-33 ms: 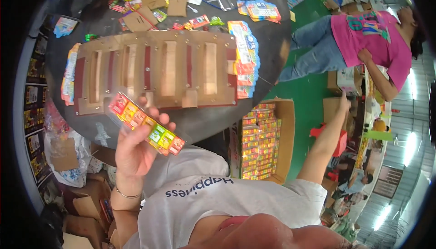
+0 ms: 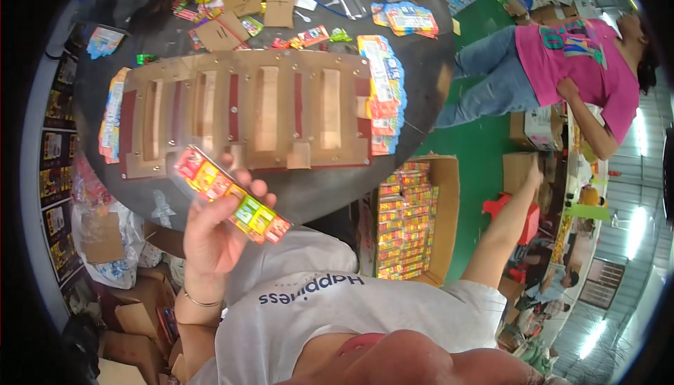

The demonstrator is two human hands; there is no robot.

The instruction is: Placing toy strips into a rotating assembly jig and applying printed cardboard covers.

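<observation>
My left hand (image 2: 216, 234) is closed around a clear-wrapped strip of small colourful packets (image 2: 235, 199), with red, yellow, orange and green squares in a row. It is held tilted over the near edge of the dark round table. Just beyond it lies a long brown wooden jig (image 2: 300, 104) with several upright slots and screws along its edges. My right arm stretches out to the right, away from the table. The right hand (image 2: 536, 172) shows small at the arm's end, beside a cardboard box, and its fingers cannot be made out.
Stacks of printed cards (image 2: 382, 94) lie at both ends of the jig. Loose sweets and cardboard pieces (image 2: 279, 7) cover the table's far side. An open carton (image 2: 444, 220) filled with similar packs stands right of my lap. A person in a pink shirt (image 2: 576, 58) stands at right.
The whole view has shifted slightly. My left hand still holds the strip at nearly the same place and tilt. The right arm stays stretched out.
</observation>
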